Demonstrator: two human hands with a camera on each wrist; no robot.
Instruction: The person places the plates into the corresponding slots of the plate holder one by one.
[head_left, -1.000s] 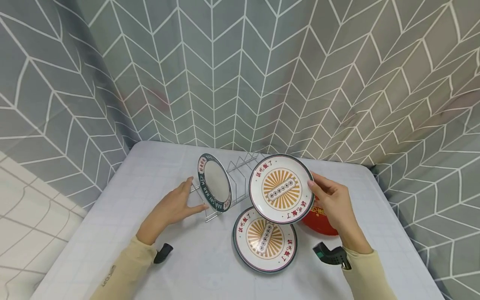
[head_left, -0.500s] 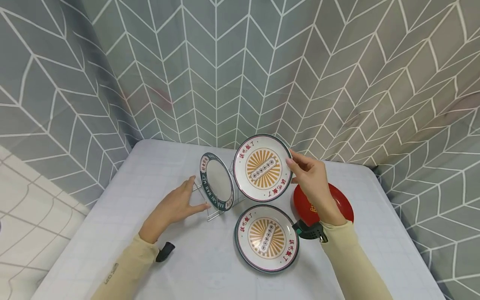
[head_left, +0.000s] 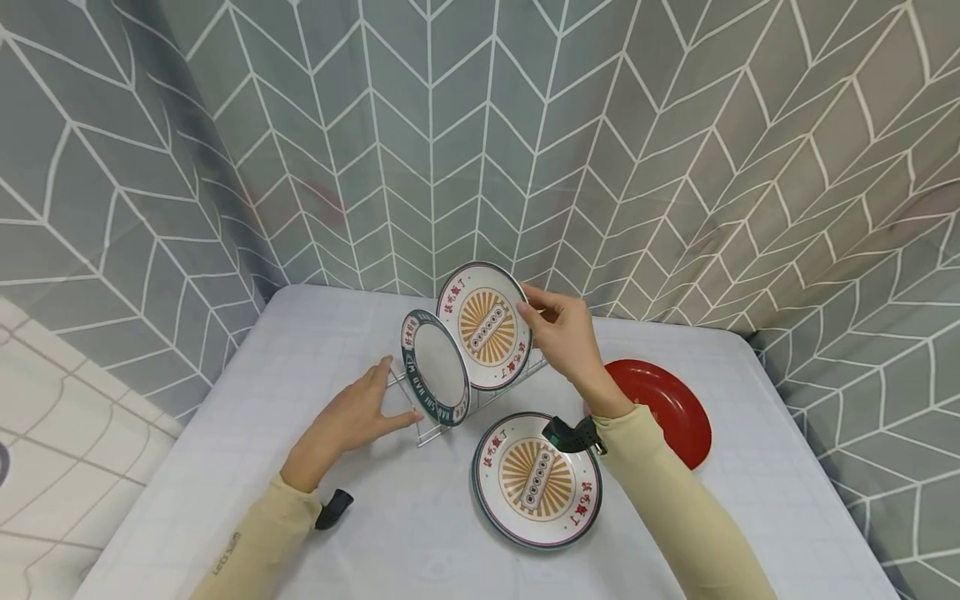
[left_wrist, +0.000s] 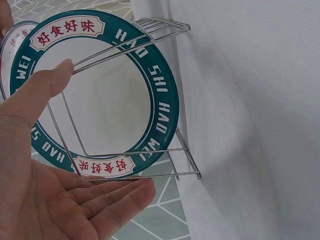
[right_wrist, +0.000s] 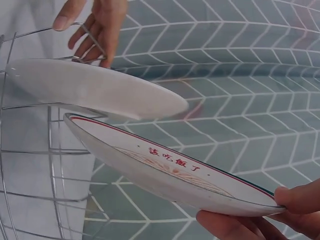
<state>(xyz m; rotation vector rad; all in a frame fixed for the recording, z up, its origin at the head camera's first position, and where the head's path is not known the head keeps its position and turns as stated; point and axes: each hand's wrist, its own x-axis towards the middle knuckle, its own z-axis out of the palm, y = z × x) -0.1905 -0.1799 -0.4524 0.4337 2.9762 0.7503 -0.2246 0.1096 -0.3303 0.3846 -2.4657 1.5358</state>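
My right fingers (right_wrist: 225, 224) are pinching the sunburst plate (head_left: 486, 327) just right of the green-rimmed plate (left_wrist: 117, 95), spread left fingers (left_wrist: 124, 202) touching the wire rack (left_wrist: 187, 150)!

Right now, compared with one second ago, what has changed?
The right hand, holding the sunburst plate, has carried it leftward and farther away, close to the green-rimmed plate, turning it more edge-on. The red dish is now less covered. Nothing was newly gripped or let go. The left hand stays at the end of the wire rack; the green-rimmed plate and stacked plates stayed.
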